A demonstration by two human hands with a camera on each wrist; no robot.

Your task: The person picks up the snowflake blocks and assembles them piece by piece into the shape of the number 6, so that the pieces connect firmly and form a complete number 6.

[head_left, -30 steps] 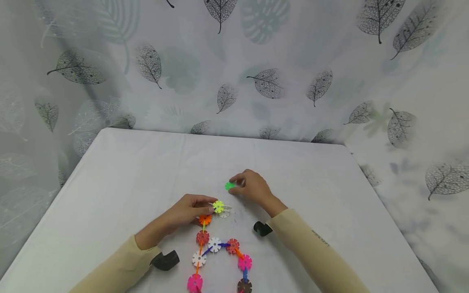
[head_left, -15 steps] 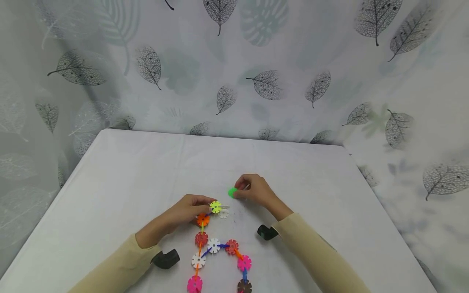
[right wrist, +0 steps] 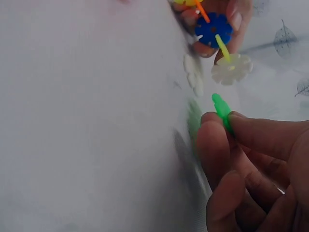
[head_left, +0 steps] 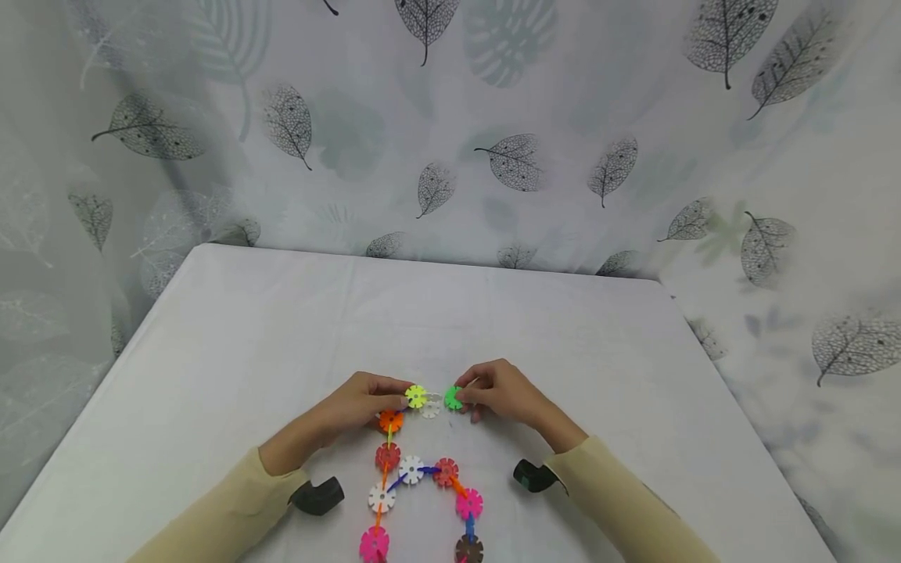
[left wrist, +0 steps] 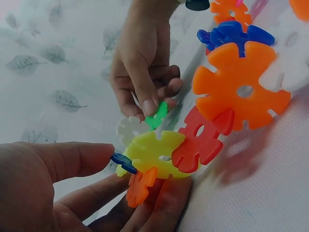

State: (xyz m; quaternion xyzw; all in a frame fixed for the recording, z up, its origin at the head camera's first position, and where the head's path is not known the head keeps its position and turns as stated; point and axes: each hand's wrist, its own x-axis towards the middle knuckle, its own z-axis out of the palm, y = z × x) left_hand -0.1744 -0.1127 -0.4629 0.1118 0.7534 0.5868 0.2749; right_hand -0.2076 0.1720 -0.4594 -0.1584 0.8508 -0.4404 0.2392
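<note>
A chain of slotted flower-shaped plastic discs lies on the table and curves up to my left hand (head_left: 366, 403). My left thumb and fingers pinch it near its far end, at a blue disc (right wrist: 214, 30), with a yellow disc (head_left: 416, 396) standing beside the fingertips. A white disc (right wrist: 231, 69) forms the free end, pointing toward the right hand. My right hand (head_left: 507, 391) pinches a loose green disc (right wrist: 222, 108) between thumb and index finger. In the right wrist view, a small gap separates the green disc from the white one.
Toward the front, the chain (head_left: 382, 498) branches into a loop through white, red, pink and brown discs, cut off by the lower edge. Dark wrist cameras (head_left: 318, 496) sit at both sleeves. A leaf-patterned curtain (head_left: 450, 117) hangs behind the white table (head_left: 296, 313).
My right hand has come down toward the front, carrying the green disc close to the white end disc. The green disc has turned its face to the head view. My left hand stays nearly still.
</note>
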